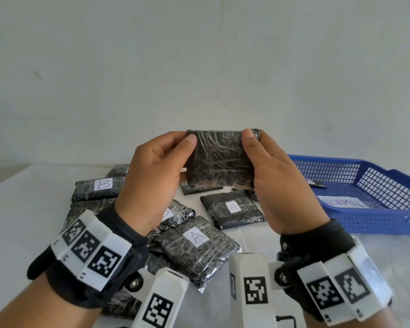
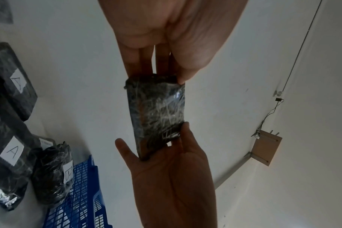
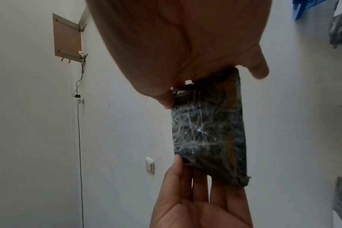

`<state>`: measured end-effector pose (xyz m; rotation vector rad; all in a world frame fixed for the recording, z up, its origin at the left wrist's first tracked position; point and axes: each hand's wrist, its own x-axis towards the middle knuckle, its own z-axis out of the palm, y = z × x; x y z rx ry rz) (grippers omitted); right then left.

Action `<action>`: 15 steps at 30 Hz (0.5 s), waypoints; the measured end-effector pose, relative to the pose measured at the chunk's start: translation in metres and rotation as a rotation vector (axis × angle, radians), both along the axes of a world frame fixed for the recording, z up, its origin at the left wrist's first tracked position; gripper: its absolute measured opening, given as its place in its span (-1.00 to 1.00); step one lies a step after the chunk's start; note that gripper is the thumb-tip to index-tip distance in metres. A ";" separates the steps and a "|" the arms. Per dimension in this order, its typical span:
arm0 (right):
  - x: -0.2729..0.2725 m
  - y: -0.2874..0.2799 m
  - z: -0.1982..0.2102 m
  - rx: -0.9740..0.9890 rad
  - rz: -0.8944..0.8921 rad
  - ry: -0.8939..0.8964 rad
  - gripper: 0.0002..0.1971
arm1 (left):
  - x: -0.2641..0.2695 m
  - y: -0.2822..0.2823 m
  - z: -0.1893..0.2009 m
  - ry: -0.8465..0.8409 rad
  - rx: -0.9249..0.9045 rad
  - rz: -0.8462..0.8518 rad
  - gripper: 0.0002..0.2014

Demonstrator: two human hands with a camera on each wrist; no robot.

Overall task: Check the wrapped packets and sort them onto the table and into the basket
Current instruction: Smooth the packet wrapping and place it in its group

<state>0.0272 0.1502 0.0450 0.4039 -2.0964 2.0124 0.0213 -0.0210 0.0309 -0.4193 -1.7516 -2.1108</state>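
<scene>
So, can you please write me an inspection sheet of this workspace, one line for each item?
Surface: table under a white cover, with packets lying on it.
Job's things: held packet, black and film-wrapped, raised above the table, no label on the side facing the head camera; blue basket at right with a NORMAL label.
Clutter: loose packets marked B and A, overlapping in a pile.
Grips: left hand and right hand each pinch one side of the held packet, thumb in front, fingers behind.
Cables: thin cable running along the wall.
Surroundings: plain white wall, wall switch, small board on brackets.
</scene>
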 end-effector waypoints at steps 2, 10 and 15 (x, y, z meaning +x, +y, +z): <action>-0.001 -0.001 0.000 -0.053 0.009 -0.029 -0.59 | 0.001 0.001 0.000 -0.021 0.005 -0.008 -0.85; 0.001 -0.011 -0.004 -0.064 -0.128 0.051 -0.55 | 0.005 0.010 -0.003 -0.039 0.018 -0.022 -0.85; 0.000 -0.014 -0.007 0.004 -0.164 0.116 -0.46 | 0.006 0.013 -0.004 -0.055 0.042 -0.013 -0.88</action>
